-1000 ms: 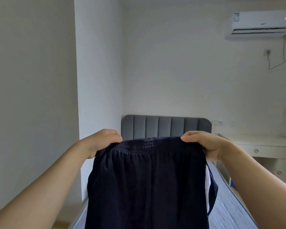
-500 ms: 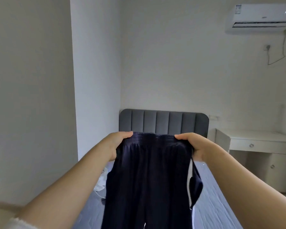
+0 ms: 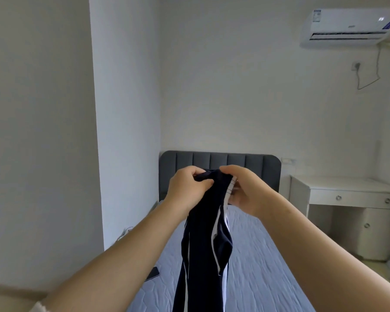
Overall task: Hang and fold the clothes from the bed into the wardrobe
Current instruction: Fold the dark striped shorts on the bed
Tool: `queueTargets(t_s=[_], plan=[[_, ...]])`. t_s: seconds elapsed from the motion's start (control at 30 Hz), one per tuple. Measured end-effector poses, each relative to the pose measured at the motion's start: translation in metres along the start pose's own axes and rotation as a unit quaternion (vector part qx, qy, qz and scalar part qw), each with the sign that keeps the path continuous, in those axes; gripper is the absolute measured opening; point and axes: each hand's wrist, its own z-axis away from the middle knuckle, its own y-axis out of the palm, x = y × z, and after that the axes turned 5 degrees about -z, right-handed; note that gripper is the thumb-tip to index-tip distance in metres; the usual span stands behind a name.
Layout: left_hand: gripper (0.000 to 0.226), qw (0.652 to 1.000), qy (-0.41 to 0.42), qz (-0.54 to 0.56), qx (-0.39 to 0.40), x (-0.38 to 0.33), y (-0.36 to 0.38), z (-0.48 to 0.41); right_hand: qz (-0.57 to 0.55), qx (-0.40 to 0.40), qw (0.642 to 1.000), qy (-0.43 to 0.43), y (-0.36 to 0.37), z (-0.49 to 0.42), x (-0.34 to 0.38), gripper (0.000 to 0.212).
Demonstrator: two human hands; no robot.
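Both hands (image 3: 214,188) pinch soft, navy, white-striped trousers (image 3: 204,248), folded lengthwise.

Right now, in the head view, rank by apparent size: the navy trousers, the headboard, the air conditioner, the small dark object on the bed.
1. navy trousers, though nearness to the camera inflates them
2. headboard, partly hidden, so a close call with the trousers
3. air conditioner
4. small dark object

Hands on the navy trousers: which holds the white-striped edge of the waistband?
The right hand: the dark navy trousers show white stripes at its fingers; the left hand grips plain navy.
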Motion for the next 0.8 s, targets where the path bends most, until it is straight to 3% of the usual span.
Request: queueTargets(t_s=[0.1,0.17,0.23,0.3,0.43,0.6,0.67,0.73,0.8], plan=[[0.042,0.985,-0.089,0.144,0.045,-0.002,-0.005,-0.001,-0.08,-0.005,0.997,0.021,-0.007,0.0,0.003,0.02],[0.052,0.967,-0.126,0.212,0.059,-0.005,-0.007,-0.002,-0.117,0.001,0.993,0.017,-0.007,0.001,0.003,0.018],[0.048,0.952,-0.141,0.265,0.059,-0.008,-0.008,-0.001,-0.139,0.011,0.99,0.005,-0.006,0.001,0.003,0.02],[0.024,0.945,-0.133,0.291,0.061,-0.011,-0.011,-0.001,-0.12,0.034,0.992,-0.006,-0.005,0.001,0.001,0.022],[0.021,0.96,-0.066,0.245,0.119,-0.009,-0.011,0.001,-0.023,0.097,0.995,-0.025,-0.002,0.003,0.0,0.033],[0.031,0.991,-0.021,0.119,0.051,-0.005,-0.01,0.0,-0.013,0.155,0.987,-0.032,-0.005,0.007,0.001,0.047],[0.036,0.989,-0.038,0.138,0.026,-0.006,-0.016,-0.005,-0.001,0.136,0.989,-0.051,-0.003,0.007,0.002,0.041],[0.038,0.984,-0.061,0.167,0.02,-0.009,-0.022,-0.012,0.09,0.063,0.985,-0.132,-0.004,0.005,0.002,0.035],[0.04,0.983,-0.059,0.167,0.044,-0.013,-0.031,-0.016,0.238,-0.006,0.944,-0.228,-0.004,0.003,0.004,0.039]])
